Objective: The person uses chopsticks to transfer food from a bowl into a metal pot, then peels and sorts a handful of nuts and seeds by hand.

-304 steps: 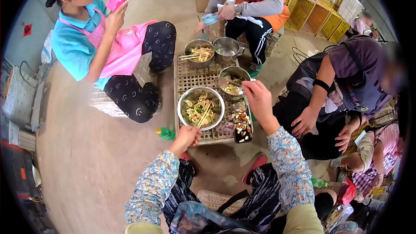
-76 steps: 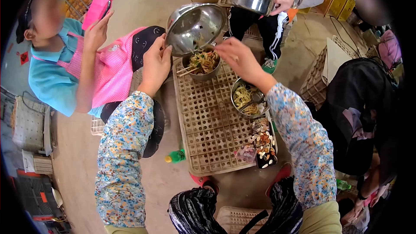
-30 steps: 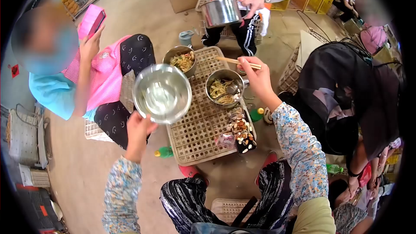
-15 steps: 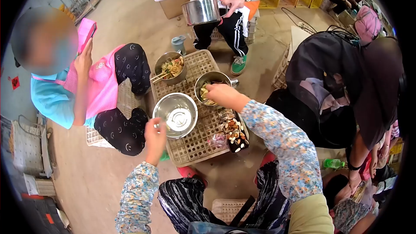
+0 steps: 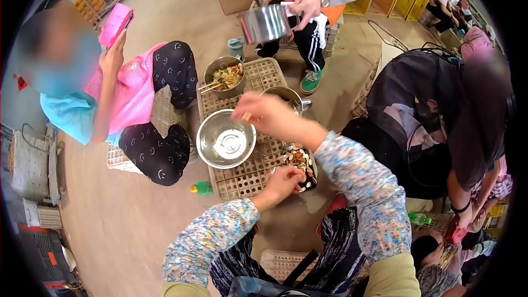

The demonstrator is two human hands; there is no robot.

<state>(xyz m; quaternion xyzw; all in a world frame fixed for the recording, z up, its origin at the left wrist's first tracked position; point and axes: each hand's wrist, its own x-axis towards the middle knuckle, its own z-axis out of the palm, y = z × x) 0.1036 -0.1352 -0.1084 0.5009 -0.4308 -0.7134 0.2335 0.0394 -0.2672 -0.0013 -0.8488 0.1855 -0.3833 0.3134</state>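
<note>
My right hand (image 5: 268,113), blurred with its fingers curled together, is over the right rim of a shiny steel bowl (image 5: 204,151). A tiny pale bit shows at its fingertips, too small to name. Behind that hand a steel pot (image 5: 300,99) with a handle is partly hidden. My left hand (image 5: 284,184) is at the near edge of a dark tray of nuts and seeds (image 5: 300,158), its fingers pinched together; what they hold, if anything, I cannot make out. Farther back stands a second pot of noodles (image 5: 226,77) with chopsticks across its rim.
The vessels stand on an upturned plastic crate (image 5: 258,69). A grey cup (image 5: 236,48) is behind it, and a green bottle (image 5: 203,188) lies at its left. One person holds a pink phone (image 5: 116,25); another, in an orange apron, holds a steel pot (image 5: 267,23). Someone in black sits at right.
My right hand has come out of the right-hand pot and moved left over the bowl. My left hand has gone from the bowl's left side to the nut tray.
</note>
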